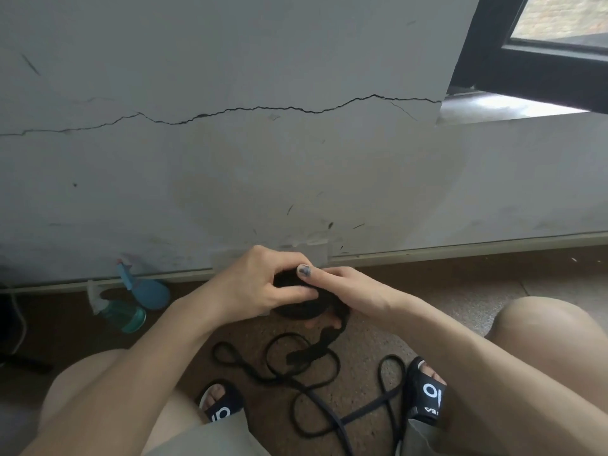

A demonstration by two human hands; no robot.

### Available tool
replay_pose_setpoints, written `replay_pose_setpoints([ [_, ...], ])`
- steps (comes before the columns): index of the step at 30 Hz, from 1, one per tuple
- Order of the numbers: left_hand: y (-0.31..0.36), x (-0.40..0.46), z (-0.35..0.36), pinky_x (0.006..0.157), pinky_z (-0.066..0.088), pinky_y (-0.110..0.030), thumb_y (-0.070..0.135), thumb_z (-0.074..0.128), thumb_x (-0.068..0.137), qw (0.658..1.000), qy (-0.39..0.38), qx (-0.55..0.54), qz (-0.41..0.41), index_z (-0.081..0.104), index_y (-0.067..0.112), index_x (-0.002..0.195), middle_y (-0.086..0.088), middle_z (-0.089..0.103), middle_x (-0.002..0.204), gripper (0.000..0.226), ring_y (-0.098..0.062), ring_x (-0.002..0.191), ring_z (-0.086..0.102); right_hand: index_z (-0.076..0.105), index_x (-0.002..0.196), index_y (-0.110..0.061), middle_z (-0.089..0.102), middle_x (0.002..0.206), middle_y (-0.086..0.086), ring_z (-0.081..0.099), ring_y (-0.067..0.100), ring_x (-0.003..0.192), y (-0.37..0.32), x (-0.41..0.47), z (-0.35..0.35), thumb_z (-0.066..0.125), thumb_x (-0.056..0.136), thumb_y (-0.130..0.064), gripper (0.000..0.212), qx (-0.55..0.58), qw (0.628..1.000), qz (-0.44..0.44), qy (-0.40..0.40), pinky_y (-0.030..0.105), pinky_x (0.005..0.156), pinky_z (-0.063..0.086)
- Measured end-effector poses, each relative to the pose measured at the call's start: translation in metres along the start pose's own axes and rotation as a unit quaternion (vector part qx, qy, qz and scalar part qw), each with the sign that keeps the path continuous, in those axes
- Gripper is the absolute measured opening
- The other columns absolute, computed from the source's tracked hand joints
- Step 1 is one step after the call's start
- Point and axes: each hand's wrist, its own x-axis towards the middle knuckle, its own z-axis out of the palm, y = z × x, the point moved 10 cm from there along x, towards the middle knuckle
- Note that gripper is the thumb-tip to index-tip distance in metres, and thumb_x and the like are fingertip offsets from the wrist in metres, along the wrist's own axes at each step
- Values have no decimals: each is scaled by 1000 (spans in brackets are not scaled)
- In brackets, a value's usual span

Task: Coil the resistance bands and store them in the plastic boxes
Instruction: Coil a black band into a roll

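Observation:
A black resistance band is partly wound into a round coil (301, 309) that both hands hold above the floor. My left hand (263, 281) grips the coil from the left, thumb across its front. My right hand (348, 287) holds it from the right, thumb pressed on top and fingers curled beneath. The band's loose tail (316, 350) hangs down from the coil. More black band lies in tangled loops (306, 386) on the floor between my feet. No plastic box is in view.
Two spray bottles, a blue one (148, 289) and a green one (121, 312), lie by the skirting at left. A cracked grey wall (263, 159) stands close ahead, a dark window (543, 44) at top right. My knees and black sandals (424, 393) flank the loops.

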Motion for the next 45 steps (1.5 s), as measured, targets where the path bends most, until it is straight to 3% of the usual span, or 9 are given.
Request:
replay_pose_setpoints([
  [9,-21,-5,-24,77,57,-34,31,79,86,996,38,-56,-55,77,26,97,8,75,86,12,-13,85,72,70,118,-10,53,74,8,41,7,49,-28,-13,-37,74,93,-20,28,88,992,-63,63,21,47,29],
  [14,-12,-3,-34,79,59,-30,29,76,84,991,88,-96,-27,77,14,103,2,77,91,25,-17,88,74,60,125,-3,63,82,6,48,5,54,-21,-13,-8,61,94,-41,48,154,987,-46,-22,22,52,27],
  [18,-6,-4,-36,77,57,-23,24,74,85,982,108,-152,-15,75,11,104,1,77,93,23,-14,89,74,59,131,-19,64,119,37,38,14,59,-20,-16,16,45,105,-54,45,189,972,-40,-134,30,62,26],
  [23,-12,-2,-18,81,58,-32,30,85,83,999,33,-29,-27,74,28,104,9,75,95,24,-10,91,72,65,103,-15,70,75,-3,40,13,58,-10,-5,3,56,103,-42,28,92,994,-46,-42,30,58,24],
  [32,0,-5,-14,77,57,-23,23,81,87,997,66,-48,12,75,29,101,14,74,92,17,-11,91,71,67,119,-20,70,102,2,57,12,83,-7,-4,23,58,99,-51,38,166,979,-25,-115,27,65,34],
  [36,-5,0,-8,78,56,-32,33,82,86,1000,23,5,-6,72,33,104,13,73,94,21,-10,91,70,66,121,-7,69,99,7,61,17,85,-1,5,6,72,89,-57,60,113,993,-28,-22,27,63,37],
  [39,-4,4,8,78,54,-33,37,79,88,997,-23,69,3,71,34,109,15,72,94,23,-4,90,67,68,119,-10,77,108,9,73,28,100,15,11,-1,85,61,-75,89,46,998,7,30,44,93,58],
  [42,2,4,6,74,53,-30,27,77,90,998,3,49,32,73,27,105,13,72,90,16,-7,85,68,65,130,-11,73,127,14,66,31,124,13,9,6,77,74,-72,84,84,996,-4,-26,53,116,43],
  [45,1,-1,-17,75,52,-21,23,79,89,996,73,-34,29,75,20,103,10,74,91,14,-8,86,70,68,127,-14,69,116,15,64,29,99,3,1,8,74,86,-58,60,182,978,-16,-100,37,90,53],
])
